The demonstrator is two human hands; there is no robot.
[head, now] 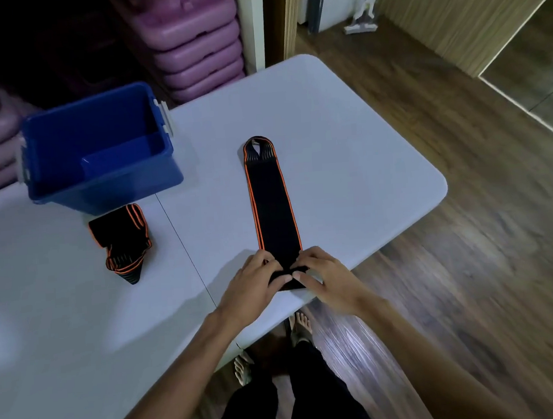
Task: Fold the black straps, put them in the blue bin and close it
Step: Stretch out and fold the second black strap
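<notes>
Both hands [286,279] pinch strap [271,206] (flat).

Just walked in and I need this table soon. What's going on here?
A person is folding black straps with orange edging. Both hands, the left hand and the right hand, pinch the near end of a long strap laid flat on the white table, starting its first fold. A second strap lies bundled beside the open blue bin, which looks empty. No lid is visible.
</notes>
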